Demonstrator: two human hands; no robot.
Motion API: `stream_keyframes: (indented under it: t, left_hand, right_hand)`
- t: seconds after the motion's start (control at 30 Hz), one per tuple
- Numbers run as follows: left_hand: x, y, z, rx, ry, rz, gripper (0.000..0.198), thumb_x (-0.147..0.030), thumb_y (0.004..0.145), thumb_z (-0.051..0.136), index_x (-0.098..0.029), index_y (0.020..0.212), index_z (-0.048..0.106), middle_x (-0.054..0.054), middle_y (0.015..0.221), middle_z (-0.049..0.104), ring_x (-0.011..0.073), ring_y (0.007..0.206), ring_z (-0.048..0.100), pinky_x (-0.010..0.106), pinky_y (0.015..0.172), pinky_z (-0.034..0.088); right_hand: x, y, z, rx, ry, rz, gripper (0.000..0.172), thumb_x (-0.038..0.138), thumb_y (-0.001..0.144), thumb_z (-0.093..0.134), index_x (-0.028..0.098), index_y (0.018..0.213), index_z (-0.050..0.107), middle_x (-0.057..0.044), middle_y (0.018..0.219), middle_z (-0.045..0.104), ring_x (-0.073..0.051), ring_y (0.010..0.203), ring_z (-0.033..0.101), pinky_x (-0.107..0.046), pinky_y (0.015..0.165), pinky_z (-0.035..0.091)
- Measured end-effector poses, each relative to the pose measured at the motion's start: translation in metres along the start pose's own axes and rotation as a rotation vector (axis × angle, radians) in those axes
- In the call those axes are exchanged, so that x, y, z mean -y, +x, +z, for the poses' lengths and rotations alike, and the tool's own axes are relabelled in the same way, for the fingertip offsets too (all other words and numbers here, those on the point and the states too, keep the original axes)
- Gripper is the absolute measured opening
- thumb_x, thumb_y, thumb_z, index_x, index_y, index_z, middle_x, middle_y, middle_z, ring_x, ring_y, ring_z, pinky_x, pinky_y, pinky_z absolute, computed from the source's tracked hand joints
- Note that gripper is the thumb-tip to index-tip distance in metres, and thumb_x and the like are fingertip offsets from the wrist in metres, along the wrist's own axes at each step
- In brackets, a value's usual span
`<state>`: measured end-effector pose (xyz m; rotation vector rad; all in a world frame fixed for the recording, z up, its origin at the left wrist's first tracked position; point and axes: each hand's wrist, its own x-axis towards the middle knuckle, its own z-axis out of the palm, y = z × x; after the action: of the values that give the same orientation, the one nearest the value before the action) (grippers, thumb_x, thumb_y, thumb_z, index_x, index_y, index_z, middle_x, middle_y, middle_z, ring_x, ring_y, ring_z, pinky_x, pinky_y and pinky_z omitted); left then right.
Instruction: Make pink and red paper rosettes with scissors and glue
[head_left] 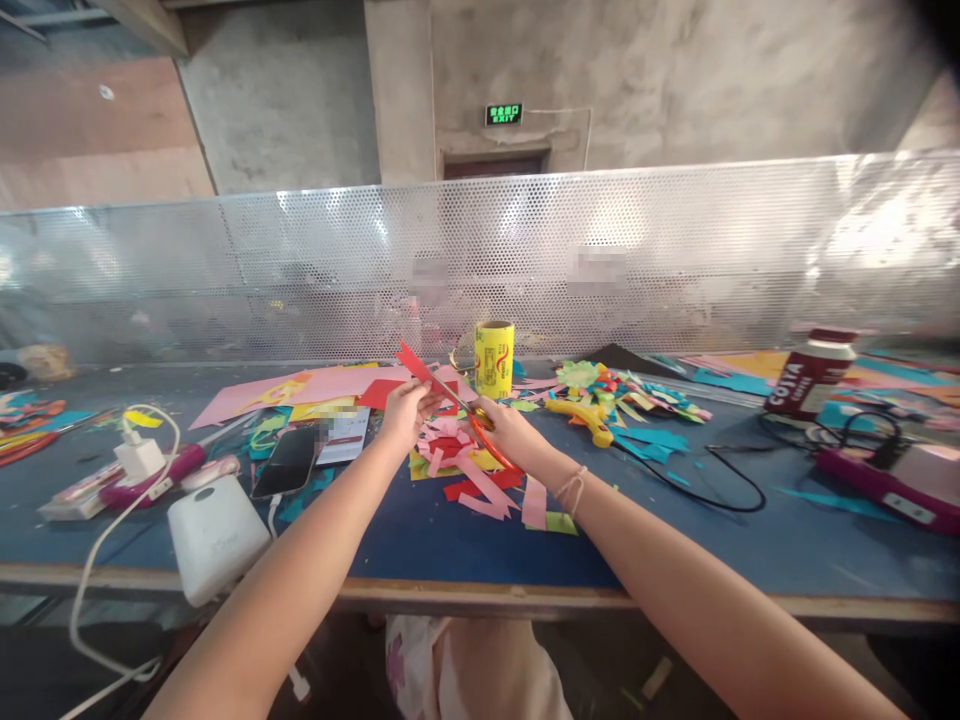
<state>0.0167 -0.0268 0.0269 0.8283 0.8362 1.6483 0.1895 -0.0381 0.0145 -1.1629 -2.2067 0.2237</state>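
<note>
My left hand (407,412) pinches a strip of red paper (414,362) above the table. Closed round the orange handles of a pair of scissors (456,397) is my right hand (506,430). The metal blades point up and left, against the red paper; whether they are parted I cannot make out. Below both hands lies a loose heap of pink, red, yellow and green paper strips (480,484). Just behind the right hand a yellow roll (494,362) stands upright.
A phone (285,462), a white power bank (216,540) and cables lie at the left. To the right are a yellow glue gun (583,415) with a black cord, colourful scraps (637,388), a Costa bottle (810,378) and a purple power strip (885,490). A perforated metal screen (315,280) bounds the back.
</note>
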Motion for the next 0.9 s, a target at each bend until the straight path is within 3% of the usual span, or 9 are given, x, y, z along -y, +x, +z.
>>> stream_keyframes:
  t: [0.27,0.47,0.63,0.9]
  left_hand:
    - [0.003,0.000,0.000,0.019,0.053,0.062,0.017,-0.019,0.059,0.071,-0.015,0.059,0.054,-0.002,0.049,0.059,0.0129,0.053,0.061,0.024,0.060,0.048]
    - [0.007,0.001,-0.002,0.041,0.150,0.102,0.022,-0.026,0.055,0.075,-0.016,0.056,0.056,-0.002,0.049,0.059,0.0132,0.052,0.060,0.025,0.059,0.048]
    - [0.010,0.000,-0.001,0.114,0.198,0.097,0.020,-0.028,0.056,0.074,-0.016,0.056,0.058,0.001,0.051,0.061,0.0138,0.051,0.059,0.027,0.060,0.048]
    - [0.011,-0.003,-0.001,0.146,0.195,0.064,0.022,-0.030,0.054,0.074,-0.015,0.058,0.059,0.002,0.052,0.062,0.0142,0.053,0.060,0.027,0.060,0.048]
  right_hand:
    - [-0.003,0.002,0.001,0.034,0.149,-0.036,0.024,0.040,0.083,0.048,0.017,0.085,0.056,0.000,0.068,0.057,-0.013,0.060,0.053,-0.023,0.056,0.038]
    - [0.004,-0.003,-0.001,0.066,0.264,-0.020,0.032,0.049,0.084,0.040,0.020,0.072,0.045,0.004,0.061,0.047,-0.012,0.057,0.046,-0.025,0.057,0.038]
    - [0.010,-0.006,-0.002,0.096,0.381,0.063,0.033,0.052,0.084,0.038,0.022,0.071,0.042,0.005,0.054,0.043,-0.011,0.051,0.044,-0.025,0.052,0.039]
    - [0.013,-0.002,0.005,0.011,0.254,0.076,0.030,0.046,0.085,0.038,0.021,0.068,0.041,-0.001,0.064,0.053,-0.015,0.060,0.052,-0.027,0.059,0.041]
